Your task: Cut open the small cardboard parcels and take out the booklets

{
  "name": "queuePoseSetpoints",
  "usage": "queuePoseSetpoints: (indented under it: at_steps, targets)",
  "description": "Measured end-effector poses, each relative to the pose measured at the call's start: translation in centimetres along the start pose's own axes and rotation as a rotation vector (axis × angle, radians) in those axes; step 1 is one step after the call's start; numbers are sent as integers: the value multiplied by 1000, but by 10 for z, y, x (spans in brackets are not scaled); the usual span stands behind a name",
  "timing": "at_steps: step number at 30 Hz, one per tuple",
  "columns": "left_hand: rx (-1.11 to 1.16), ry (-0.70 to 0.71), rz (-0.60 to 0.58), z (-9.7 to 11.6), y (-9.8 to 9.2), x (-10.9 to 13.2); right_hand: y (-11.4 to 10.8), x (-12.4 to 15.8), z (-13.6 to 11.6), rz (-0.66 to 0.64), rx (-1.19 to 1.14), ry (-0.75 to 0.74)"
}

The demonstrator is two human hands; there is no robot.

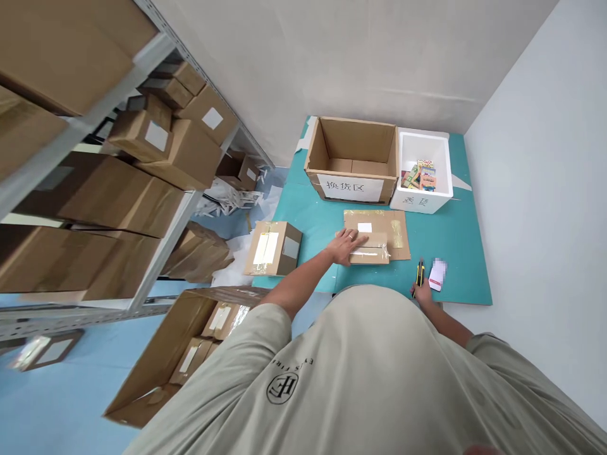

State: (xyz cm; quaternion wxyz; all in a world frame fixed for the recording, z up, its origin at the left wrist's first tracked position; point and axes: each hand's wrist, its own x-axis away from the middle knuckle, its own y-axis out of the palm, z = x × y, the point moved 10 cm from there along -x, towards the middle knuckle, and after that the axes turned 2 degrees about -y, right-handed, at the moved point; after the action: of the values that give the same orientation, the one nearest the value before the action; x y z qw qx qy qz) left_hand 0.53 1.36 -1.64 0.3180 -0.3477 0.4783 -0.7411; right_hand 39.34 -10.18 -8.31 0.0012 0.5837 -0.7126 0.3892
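Note:
My left hand (345, 247) lies with spread fingers on the left part of a small taped cardboard box (374, 248). That box rests over a flat cardboard piece (399, 235) bearing a white label. At the table's front edge my right hand (422, 291) is closed around a yellow and black utility knife (420, 274), which points away from me. A phone (437, 274) with a lit screen lies just right of the knife. Further left on the teal table (313, 221) stands a closed, labelled carton (273, 248).
At the table's back stand an open carton (351, 188) and a white foam box (420, 201) holding colourful packets. Shelves (156, 57) stacked with cartons are on the left. A large open carton (156, 366) with smaller boxes sits on the floor, lower left. A wall borders the right side.

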Motion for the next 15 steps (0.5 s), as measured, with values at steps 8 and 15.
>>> queuePoseSetpoints:
  at_steps: [8,15]
  targets:
    - [257,-252,240,-43,8,41,19,-25,-64,-169,-191,-59]
    - [600,-737,412,-64,45,143,76,-5,-196,-502,316,-515]
